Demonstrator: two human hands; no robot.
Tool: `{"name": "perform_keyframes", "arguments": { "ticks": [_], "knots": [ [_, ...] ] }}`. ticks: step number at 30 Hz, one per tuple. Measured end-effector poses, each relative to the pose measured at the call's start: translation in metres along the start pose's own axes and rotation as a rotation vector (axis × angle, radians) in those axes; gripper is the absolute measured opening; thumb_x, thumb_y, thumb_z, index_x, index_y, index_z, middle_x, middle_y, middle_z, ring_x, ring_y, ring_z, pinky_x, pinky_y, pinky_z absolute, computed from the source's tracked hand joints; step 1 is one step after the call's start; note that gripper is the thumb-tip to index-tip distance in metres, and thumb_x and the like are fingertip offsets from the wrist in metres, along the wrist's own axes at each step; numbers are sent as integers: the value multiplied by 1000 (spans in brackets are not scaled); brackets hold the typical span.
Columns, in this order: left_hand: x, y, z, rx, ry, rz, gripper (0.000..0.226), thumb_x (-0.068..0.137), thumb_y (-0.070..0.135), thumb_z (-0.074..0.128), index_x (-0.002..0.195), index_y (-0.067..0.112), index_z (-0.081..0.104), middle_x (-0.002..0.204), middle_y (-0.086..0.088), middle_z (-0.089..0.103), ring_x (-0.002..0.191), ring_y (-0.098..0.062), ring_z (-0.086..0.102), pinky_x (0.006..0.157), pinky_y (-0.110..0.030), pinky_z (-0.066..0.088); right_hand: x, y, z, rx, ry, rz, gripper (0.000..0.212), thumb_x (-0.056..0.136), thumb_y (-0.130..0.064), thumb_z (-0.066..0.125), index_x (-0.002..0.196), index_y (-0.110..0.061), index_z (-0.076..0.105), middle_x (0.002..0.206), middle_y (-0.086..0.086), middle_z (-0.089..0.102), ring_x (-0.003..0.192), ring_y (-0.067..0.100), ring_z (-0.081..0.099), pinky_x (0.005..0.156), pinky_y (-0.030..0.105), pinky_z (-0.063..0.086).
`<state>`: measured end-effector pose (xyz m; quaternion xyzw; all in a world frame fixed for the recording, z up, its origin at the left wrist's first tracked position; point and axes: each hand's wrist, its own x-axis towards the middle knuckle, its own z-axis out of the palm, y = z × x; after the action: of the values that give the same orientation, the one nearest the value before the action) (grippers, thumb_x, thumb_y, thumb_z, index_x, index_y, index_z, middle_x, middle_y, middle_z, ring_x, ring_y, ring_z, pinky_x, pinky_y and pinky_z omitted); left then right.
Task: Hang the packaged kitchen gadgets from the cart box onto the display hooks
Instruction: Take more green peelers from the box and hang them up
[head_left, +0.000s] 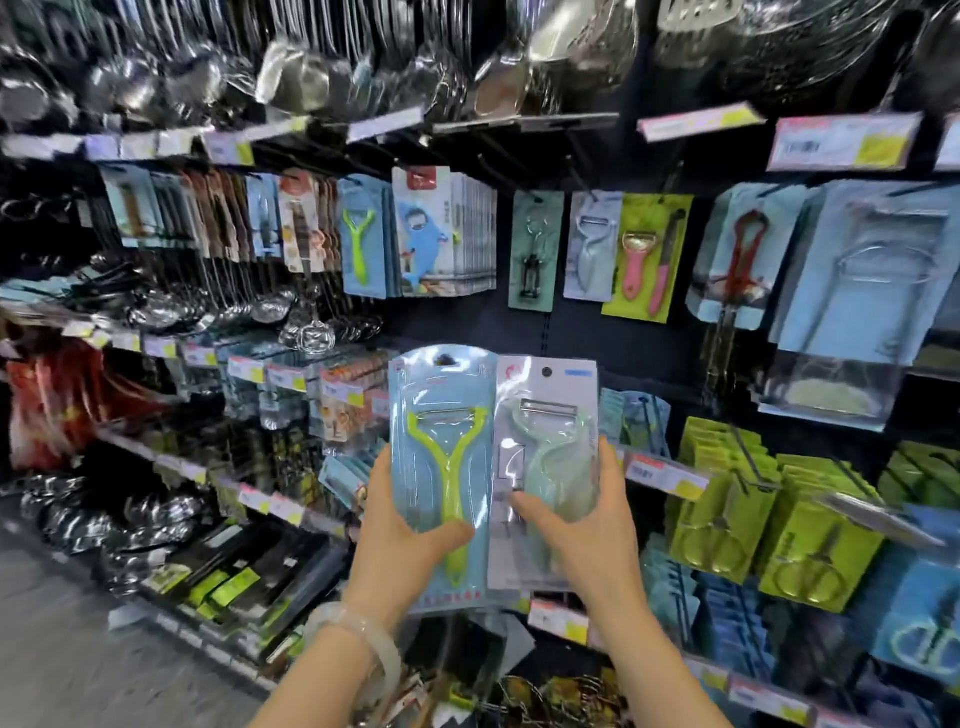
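Black display wall (644, 338) with rows of hooks, carrying carded kitchen gadgets; steel ladles and strainers hang along its upper edge and left side. On the upper row hang a matching blue-carded green peeler (363, 236) and a matching grey-carded pale peeler (592, 244), the likely targets. The cart box is not clearly visible. Both packs in hand remain unhung, so this step is judged to be at the sorting or matching stage.

Left hand (410, 525), fingers clenched around the lower left edge of the blue blister card with a lime-green Y-shaped peeler (441, 467), held upright, hang-hole uppermost. Right hand (587, 525), thumb on the front, fingers gripping the lower right edge of the grey blister card with a pale mint peeler (545, 457), just beside the first, edges overlapping. Both packs are glossy.
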<state>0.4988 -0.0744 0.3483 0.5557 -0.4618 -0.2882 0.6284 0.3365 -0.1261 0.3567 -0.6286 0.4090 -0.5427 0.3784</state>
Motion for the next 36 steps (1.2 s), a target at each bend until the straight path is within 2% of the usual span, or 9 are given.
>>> {"name": "perform_keyframes", "arguments": {
  "ticks": [4, 7, 10, 15, 21, 26, 32, 34, 36],
  "knots": [
    [61, 1, 9, 10, -53, 36, 92, 62, 12, 85, 134, 39, 35, 130, 14, 52, 119, -10, 54, 97, -35, 48, 51, 0, 9, 1, 38, -20, 107, 66, -37, 82, 149, -31, 14, 152, -14, 23, 139, 5, 22, 107, 25, 24],
    [100, 6, 17, -36, -90, 105, 85, 70, 4, 80, 130, 40, 30, 126, 30, 42, 110, 9, 48, 94, -15, 42, 85, 0, 15, 7, 64, -41, 106, 68, -34, 81, 149, -31, 14, 153, -13, 22, 140, 7, 22, 109, 28, 24],
    [134, 7, 21, -34, -130, 113, 93, 68, 7, 82, 141, 34, 30, 139, 15, 45, 126, -11, 47, 106, -40, 40, 115, -1, 21, -10, 96, -74, 105, 68, -34, 82, 148, -32, 14, 153, -13, 24, 139, 7, 24, 109, 27, 26],
    [176, 18, 25, -101, -139, 129, 97, 59, 16, 87, 135, 47, 34, 129, 5, 59, 113, -22, 61, 96, -49, 49, 153, -12, 28, -64, 140, -120, 106, 67, -34, 82, 149, -31, 14, 153, -13, 24, 139, 6, 24, 115, 34, 26],
    [220, 34, 25, -134, -182, 230, 92, 68, 6, 81, 136, 46, 34, 125, 8, 60, 107, -16, 63, 86, -40, 55, 187, -31, 36, -117, 213, -183, 104, 68, -36, 81, 149, -30, 15, 151, -15, 25, 137, 5, 26, 113, 33, 28],
    [257, 47, 24, -160, -232, 277, 99, 65, 16, 85, 140, 46, 29, 135, 9, 52, 120, -18, 55, 94, -47, 50, 213, -54, 44, -196, 317, -252, 103, 68, -34, 82, 148, -33, 17, 135, -27, 27, 126, -8, 25, 106, 21, 26],
    [293, 49, 19, -174, -312, 309, 96, 61, 22, 84, 138, 45, 32, 134, 15, 52, 122, -15, 53, 95, -47, 50, 250, -74, 45, -271, 436, -269, 103, 72, -34, 79, 150, -28, 11, 152, -16, 22, 139, 4, 23, 112, 28, 26],
    [302, 42, 16, -172, -332, 301, 90, 66, 13, 84, 136, 41, 36, 131, 15, 54, 119, -12, 55, 92, -42, 52, 258, -74, 47, -268, 453, -257, 100, 74, -31, 78, 150, -26, 12, 150, -16, 25, 136, 2, 25, 108, 24, 26],
    [309, 37, 12, -178, -341, 301, 82, 70, 3, 80, 127, 47, 40, 124, 17, 58, 112, -8, 58, 89, -36, 52, 264, -71, 51, -276, 472, -250, 98, 76, -28, 77, 149, -26, 13, 134, -26, 29, 122, -9, 26, 101, 18, 26]
  ]
}}
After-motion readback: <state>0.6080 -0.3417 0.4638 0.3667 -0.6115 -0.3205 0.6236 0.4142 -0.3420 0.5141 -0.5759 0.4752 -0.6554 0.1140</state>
